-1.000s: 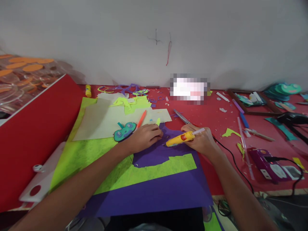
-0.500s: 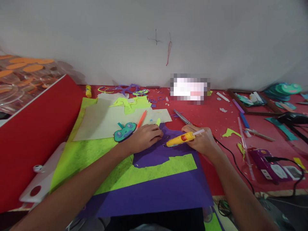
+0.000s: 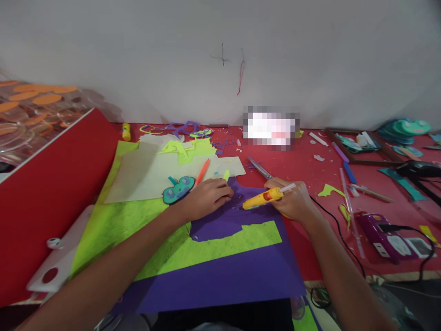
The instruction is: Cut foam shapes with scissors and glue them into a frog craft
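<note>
My right hand grips a yellow hot glue gun by its handle, with a clear glue stick poking from its rear. Its nozzle points left, close over a cut purple foam sheet. On that sheet's upper left edge rests my left hand, fingers bent and pressed together; what lies under the fingertips is hidden. A small lime strip shows just beyond them. Beside the left wrist are a teal frog-face cutout and an orange pen. Scissors lie past my right hand.
Lime sheet and a larger purple sheet lie beneath. A red panel stands at left. A black cord runs right of my arm, near a purple device. Brown frame sits at back right.
My right hand has moved the glue gun slightly to the right, its nozzle drawing away from my left hand. The left hand stays in place.
</note>
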Demonstrator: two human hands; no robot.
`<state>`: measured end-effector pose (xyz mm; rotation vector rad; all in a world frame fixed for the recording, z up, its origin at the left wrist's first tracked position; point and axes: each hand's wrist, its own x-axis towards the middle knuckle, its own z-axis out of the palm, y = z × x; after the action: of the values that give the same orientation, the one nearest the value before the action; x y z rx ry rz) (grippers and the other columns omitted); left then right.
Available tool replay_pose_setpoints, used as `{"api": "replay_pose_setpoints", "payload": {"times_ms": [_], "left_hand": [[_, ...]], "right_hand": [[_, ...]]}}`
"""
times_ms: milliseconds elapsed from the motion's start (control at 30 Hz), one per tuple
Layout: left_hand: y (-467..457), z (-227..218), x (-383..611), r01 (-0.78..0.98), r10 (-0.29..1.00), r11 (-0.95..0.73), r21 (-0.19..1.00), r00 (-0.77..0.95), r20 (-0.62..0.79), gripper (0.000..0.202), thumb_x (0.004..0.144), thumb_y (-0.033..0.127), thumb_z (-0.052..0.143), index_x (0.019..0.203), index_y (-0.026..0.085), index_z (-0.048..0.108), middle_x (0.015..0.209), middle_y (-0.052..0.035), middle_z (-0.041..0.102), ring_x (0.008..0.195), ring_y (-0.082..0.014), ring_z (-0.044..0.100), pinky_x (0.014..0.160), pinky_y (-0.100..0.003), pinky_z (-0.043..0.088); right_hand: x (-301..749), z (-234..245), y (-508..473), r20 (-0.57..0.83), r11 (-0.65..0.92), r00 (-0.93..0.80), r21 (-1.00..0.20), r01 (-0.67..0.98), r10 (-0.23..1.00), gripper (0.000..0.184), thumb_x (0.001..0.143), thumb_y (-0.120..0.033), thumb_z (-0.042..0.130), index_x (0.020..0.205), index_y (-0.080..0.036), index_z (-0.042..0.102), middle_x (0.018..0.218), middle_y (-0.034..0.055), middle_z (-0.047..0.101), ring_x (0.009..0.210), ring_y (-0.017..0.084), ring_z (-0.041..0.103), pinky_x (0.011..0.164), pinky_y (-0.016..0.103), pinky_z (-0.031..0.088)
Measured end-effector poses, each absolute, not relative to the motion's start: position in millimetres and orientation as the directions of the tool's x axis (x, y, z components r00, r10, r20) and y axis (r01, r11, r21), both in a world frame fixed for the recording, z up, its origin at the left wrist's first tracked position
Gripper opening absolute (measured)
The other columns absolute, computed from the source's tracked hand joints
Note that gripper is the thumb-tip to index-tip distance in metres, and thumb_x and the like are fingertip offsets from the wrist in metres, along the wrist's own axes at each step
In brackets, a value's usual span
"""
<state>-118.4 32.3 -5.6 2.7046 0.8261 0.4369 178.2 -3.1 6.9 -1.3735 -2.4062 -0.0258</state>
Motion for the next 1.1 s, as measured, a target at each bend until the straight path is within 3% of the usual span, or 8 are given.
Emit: {"api": "replay_pose_setpoints", "payload": {"times_ms": [467,700,1100], "left_hand": [[32,-4,-118,0.489,0.578,-0.797,0.355,0.789,0.209,0.023,0.105,0.031,0.046,0.102,0.019,0.066,0.101,-0.0051,0.066,0.095,-0.0188,0.061,0.087,-0.032,0.044],[32,-4,-118,0.487,0.576,-0.799,0.352,0.788,0.217,0.023,0.105,0.030,0.047,0.103,0.019,0.067,0.100,-0.0052,0.066,0.095,-0.0188,0.062,0.088,-0.032,0.044],[33,-5,-117,0.488,0.574,-0.801,0.346,0.790,0.216,0.022,0.105,0.029,0.047,0.103,0.019,0.067,0.100,-0.0053,0.066,0.095,-0.0189,0.061,0.087,-0.033,0.045]], "right_hand": [[190,8,0,0.297,0.461,-0.397,-0.190,0.867,0.868,0.012,0.075,-0.019,0.052,0.075,-0.021,0.064,0.072,0.0009,0.070,0.061,0.016,0.061,0.056,0.027,0.028],[197,10,2,0.262,0.408,-0.354,-0.193,0.892,0.898,0.004,0.068,-0.022,0.052,0.065,-0.021,0.054,0.061,0.0007,0.063,0.054,0.016,0.055,0.055,0.029,0.025],[213,3,6,0.270,0.352,-0.314,-0.106,0.930,0.910,0.015,0.068,-0.027,0.053,0.066,-0.019,0.066,0.059,0.0048,0.067,0.052,0.018,0.056,0.055,0.030,0.026]]}}
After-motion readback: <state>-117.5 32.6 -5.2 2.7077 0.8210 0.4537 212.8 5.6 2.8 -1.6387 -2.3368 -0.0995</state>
